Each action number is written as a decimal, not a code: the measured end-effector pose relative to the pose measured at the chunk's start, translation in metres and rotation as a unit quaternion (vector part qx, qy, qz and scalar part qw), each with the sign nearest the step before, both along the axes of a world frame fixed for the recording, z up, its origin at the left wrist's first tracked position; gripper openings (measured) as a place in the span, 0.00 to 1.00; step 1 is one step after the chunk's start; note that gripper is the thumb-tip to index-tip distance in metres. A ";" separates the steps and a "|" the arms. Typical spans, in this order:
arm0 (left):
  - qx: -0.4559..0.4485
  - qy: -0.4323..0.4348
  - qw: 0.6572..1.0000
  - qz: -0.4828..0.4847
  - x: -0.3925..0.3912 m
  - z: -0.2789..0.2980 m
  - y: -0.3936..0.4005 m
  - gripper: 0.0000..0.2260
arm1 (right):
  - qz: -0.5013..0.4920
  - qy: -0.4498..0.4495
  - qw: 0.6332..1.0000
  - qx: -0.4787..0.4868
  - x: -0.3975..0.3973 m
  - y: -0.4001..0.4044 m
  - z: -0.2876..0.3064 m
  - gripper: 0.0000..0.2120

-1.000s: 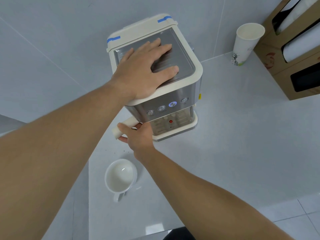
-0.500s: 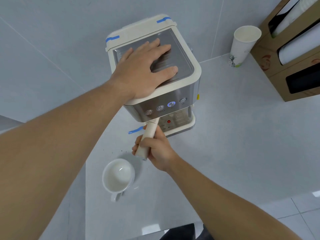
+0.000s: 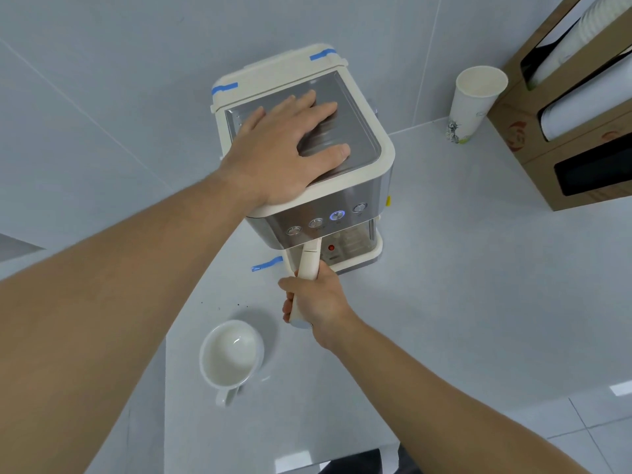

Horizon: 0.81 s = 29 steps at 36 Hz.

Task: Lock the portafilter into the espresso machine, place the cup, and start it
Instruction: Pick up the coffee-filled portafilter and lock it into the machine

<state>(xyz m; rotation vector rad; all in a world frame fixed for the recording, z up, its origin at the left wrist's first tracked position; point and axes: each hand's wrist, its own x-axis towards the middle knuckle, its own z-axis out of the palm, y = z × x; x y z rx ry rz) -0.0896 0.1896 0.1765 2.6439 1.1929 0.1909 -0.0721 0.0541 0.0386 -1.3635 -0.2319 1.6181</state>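
A cream and steel espresso machine [image 3: 355,200] stands on the white counter against the wall. My left hand [image 3: 284,148] lies flat on its metal top, fingers spread. My right hand [image 3: 316,299] is shut on the cream portafilter handle [image 3: 309,263], which sticks out from under the machine's front towards me; the portafilter's head is hidden under the button panel. One button [image 3: 337,215] glows blue. A white ceramic cup [image 3: 231,357] sits on the counter in front and to the left of the machine, apart from both hands.
A tall paper cup [image 3: 473,100] stands at the back right by the wall. A brown cardboard cup dispenser [image 3: 581,131] fills the right edge. Blue tape [image 3: 266,264] marks the counter left of the machine's base. The counter's front edge runs below my right arm.
My right hand has swung the portafilter handle from pointing left of the machine round to pointing straight out at the front. My left hand has stayed flat on top.
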 end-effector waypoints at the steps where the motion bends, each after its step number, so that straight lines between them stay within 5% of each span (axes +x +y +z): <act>1: 0.001 0.002 1.000 -0.002 0.000 0.000 0.000 0.31 | 0.007 -0.005 1.000 -0.001 0.002 -0.001 0.000 0.10; 16: -0.022 0.032 0.999 -0.017 -0.003 0.002 -0.001 0.31 | 0.200 -0.054 0.978 0.009 0.073 -0.008 0.007 0.11; 29: -0.024 0.036 0.999 -0.020 -0.005 0.003 -0.001 0.31 | 0.212 -0.043 0.976 0.005 0.078 -0.007 0.009 0.10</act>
